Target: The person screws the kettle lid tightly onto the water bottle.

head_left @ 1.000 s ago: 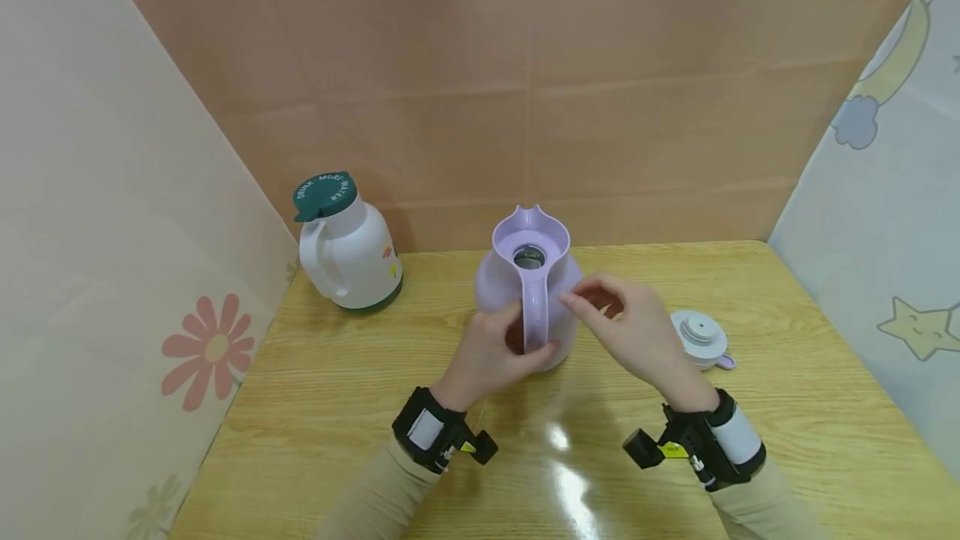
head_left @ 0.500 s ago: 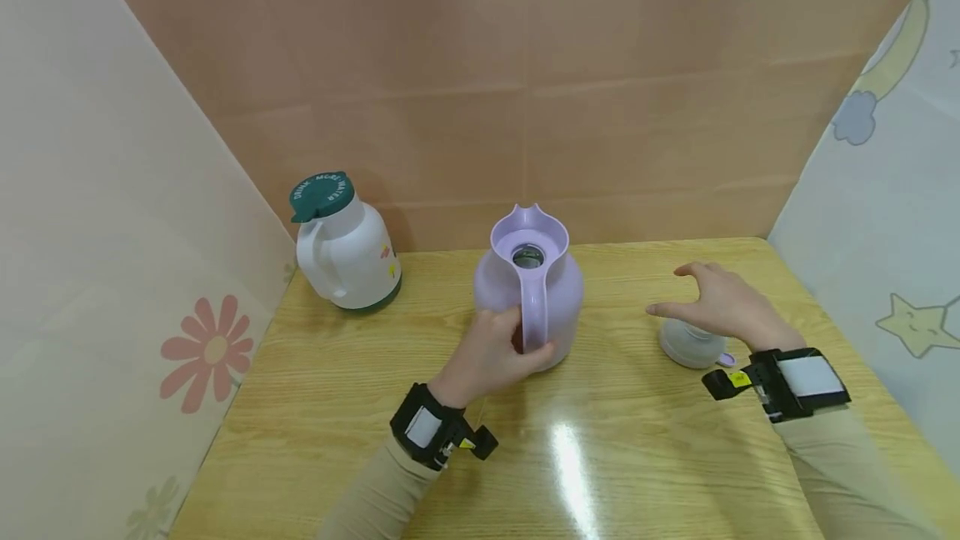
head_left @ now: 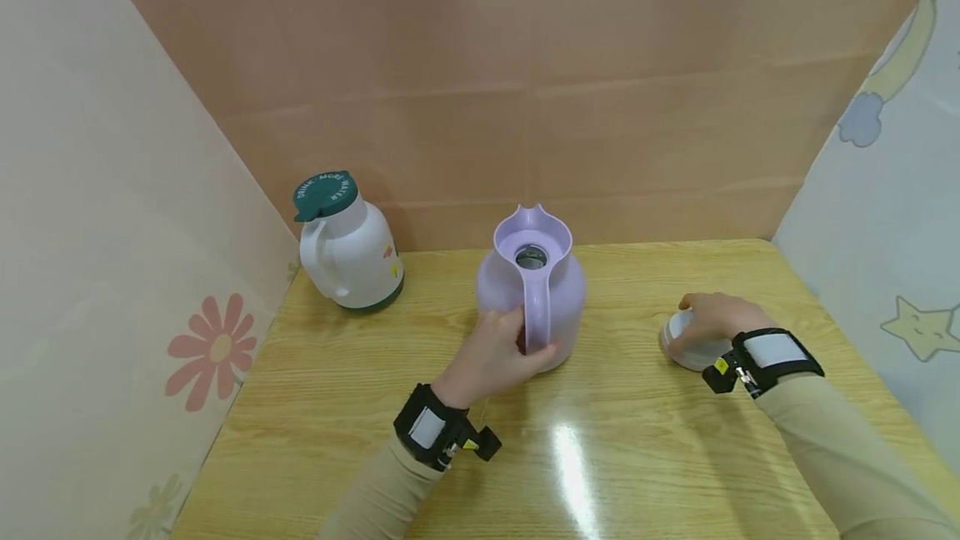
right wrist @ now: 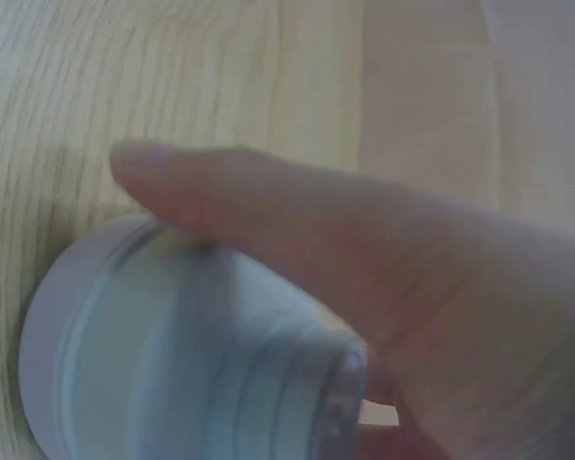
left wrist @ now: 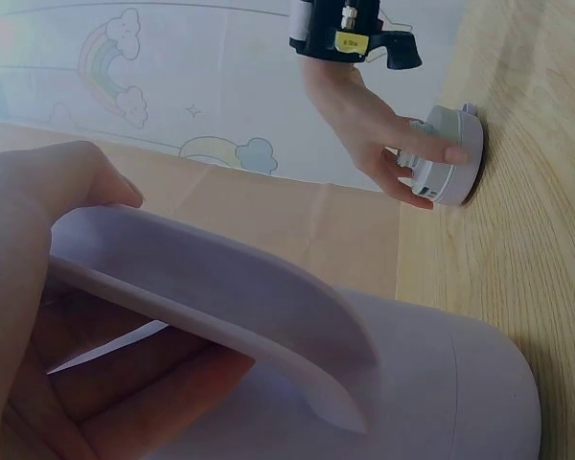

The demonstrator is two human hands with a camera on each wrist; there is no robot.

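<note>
Centrally on the wooden table [head_left: 600, 473]: pale lilac jug [head_left: 558, 307], round-bodied, mouth uncovered, spout away, handle gripped by left hand [head_left: 491, 352]. Well to its right, white lid [head_left: 678, 348] lying on the table, clasped from above by right hand [head_left: 712, 319].

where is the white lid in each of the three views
Head view: the white lid lies on the table, right of the purple jug, under the right hand.
Left wrist view: upper right, on its edge in the picture, with the right hand's fingers round it.
Right wrist view: lower left, large and blurred, a finger across its top.
Shared landmark: the wooden table, seen in all three.
</note>
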